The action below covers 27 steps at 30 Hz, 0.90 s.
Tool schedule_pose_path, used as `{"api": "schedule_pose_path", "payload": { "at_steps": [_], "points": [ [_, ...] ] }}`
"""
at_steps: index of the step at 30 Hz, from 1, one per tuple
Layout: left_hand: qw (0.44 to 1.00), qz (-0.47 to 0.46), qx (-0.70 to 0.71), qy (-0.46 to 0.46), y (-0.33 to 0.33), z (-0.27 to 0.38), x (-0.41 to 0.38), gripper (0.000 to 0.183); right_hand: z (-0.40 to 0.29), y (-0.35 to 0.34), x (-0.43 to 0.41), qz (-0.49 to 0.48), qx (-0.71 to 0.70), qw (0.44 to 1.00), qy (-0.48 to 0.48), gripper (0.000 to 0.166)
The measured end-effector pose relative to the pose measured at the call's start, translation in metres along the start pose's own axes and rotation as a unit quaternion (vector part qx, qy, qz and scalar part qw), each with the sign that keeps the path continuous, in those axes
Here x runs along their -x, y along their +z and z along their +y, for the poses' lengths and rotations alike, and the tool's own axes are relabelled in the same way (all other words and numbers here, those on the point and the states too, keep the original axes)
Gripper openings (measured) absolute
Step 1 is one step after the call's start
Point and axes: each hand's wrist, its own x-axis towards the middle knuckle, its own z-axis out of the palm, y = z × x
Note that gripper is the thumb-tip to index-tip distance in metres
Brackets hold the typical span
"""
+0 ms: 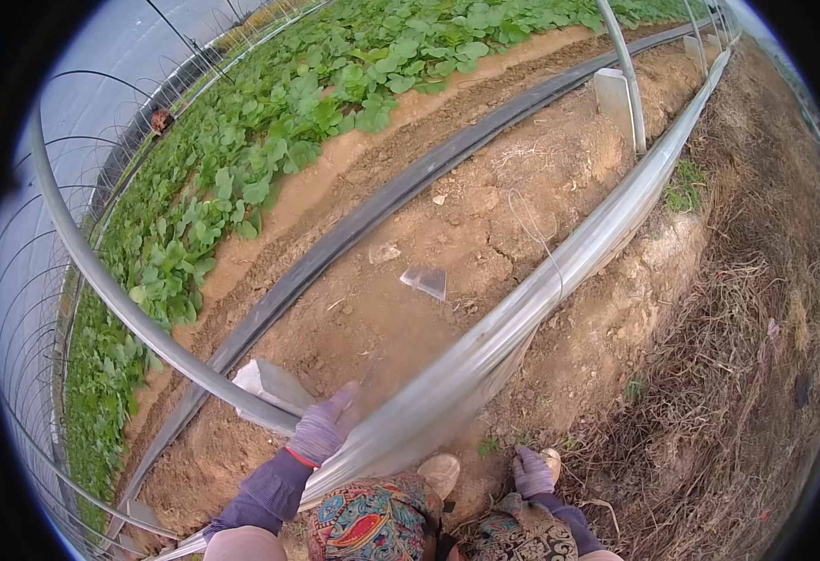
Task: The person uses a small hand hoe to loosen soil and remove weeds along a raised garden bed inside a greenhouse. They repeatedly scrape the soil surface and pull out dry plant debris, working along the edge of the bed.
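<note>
My left hand [324,425], in a grey-purple knit glove, is low left of centre, beside the foot of a metal greenhouse hoop [157,327] and at the near end of a gathered clear plastic film [480,362]. Its fingers touch or grip something thin at the film's edge; blur hides what. My right hand [533,471], gloved alike, is beside my right shoe [552,463], over bare soil; whether it holds anything cannot be made out. My patterned trouser legs [375,515] show at the bottom. A loop of thin wire or string [532,228] lies across the film further up.
A black folded hose or strip [382,203] runs along the soil beside leafy green crops [311,105]. Pale blocks [614,98] stand at the hoop feet. A clear plastic scrap [425,280] lies on the soil. Dry stalks [718,365] cover the ground at right.
</note>
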Motion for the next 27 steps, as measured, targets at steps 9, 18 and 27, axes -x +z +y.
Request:
{"api": "schedule_pose_path", "payload": {
  "at_steps": [9, 18, 27],
  "points": [
    [0.998, -0.034, -0.031, 0.038, -0.012, 0.013, 0.001, 0.033, -0.004, -0.001, -0.002, -0.029, -0.012, 0.999, 0.031, 0.03],
    [0.94, 0.025, 0.237, -0.243, -0.025, -0.009, 0.074, 0.037, 0.002, 0.001, 0.004, -0.038, -0.025, 0.998, 0.045, 0.03],
    [0.898, 0.007, 0.303, -0.32, -0.05, -0.009, 0.052, 0.042, -0.003, -0.001, -0.005, -0.028, 0.006, 0.999, 0.022, 0.029]
  ]
}}
